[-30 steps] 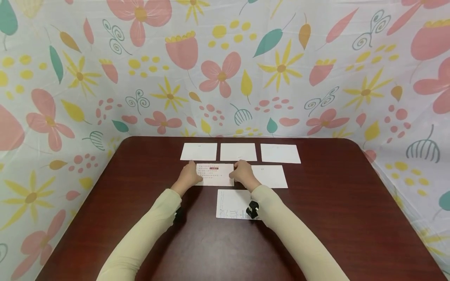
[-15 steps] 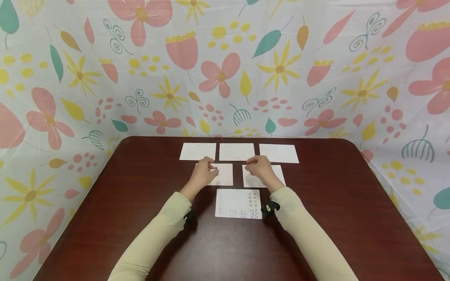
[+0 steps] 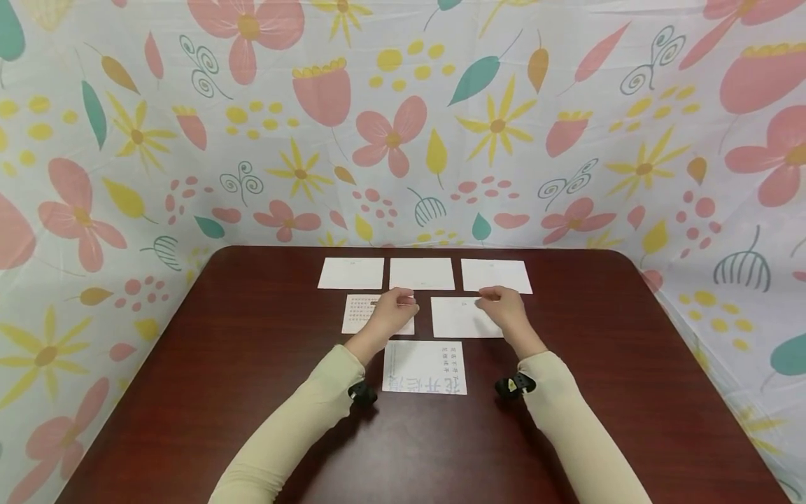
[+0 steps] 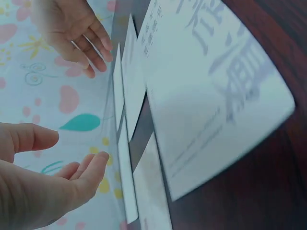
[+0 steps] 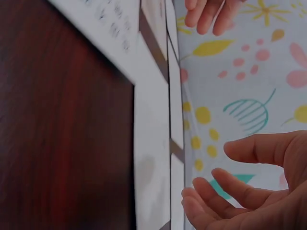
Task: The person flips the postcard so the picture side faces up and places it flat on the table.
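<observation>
Both the left hand [image 3: 386, 316] and right hand [image 3: 508, 315] have let go of the red-printed card [image 3: 359, 318] and hover empty, fingers loosely parted, leaving it flat on the desk [image 3: 271, 315] beside the mostly blank middle-row card [image 3: 458, 320], apparently placed.

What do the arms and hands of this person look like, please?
Long, plain, pale cream sleeves reach down to the wrists. The left hand and the right hand are bare, with no gloves. A small black device sits at each wrist.
</observation>
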Demonstrator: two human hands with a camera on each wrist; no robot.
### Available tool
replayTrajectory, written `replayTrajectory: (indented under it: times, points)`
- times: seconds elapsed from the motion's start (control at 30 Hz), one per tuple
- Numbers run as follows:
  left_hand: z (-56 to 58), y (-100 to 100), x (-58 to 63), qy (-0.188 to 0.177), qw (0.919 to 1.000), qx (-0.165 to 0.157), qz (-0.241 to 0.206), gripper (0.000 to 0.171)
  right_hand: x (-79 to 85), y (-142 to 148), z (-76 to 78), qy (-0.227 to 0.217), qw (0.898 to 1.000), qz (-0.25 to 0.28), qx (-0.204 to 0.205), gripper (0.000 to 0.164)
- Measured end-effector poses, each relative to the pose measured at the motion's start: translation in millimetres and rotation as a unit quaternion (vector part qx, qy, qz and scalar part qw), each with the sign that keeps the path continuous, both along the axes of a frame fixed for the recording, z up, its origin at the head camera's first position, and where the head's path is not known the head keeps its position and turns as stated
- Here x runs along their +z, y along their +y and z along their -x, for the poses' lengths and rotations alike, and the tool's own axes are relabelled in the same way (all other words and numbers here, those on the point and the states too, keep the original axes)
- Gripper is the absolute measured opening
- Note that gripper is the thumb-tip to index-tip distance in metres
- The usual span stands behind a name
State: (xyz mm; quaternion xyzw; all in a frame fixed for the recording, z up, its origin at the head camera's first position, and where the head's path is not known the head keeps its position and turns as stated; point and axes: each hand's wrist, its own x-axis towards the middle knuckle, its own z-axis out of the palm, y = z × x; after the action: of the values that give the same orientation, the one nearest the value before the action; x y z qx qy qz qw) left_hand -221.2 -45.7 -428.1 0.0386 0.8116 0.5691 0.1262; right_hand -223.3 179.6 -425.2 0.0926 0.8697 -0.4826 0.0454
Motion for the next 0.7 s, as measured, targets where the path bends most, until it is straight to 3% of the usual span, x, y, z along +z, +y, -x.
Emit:
replayTrajectory:
  times: [0.33,0.53,0.7]
  points:
    - [-1.0,21,-12.3,-0.074,0.9969,-0.002,-0.028,0.046,-10.6,21,-8.8,-0.020,0.999,-0.023,-0.010,0.051]
    - [-2.3,27,-14.3,-0.084,0.9958,-0.013,-0.033,0.047,-12.8,23,-10.9,-0.028,0.998,-0.052,-0.005,0.052]
    - [-1.6,32,-14.3,-0.084,0.9961,-0.005,-0.026,0.046,-14.6,25,-12.3,-0.030,0.999,-0.037,-0.010,0.052]
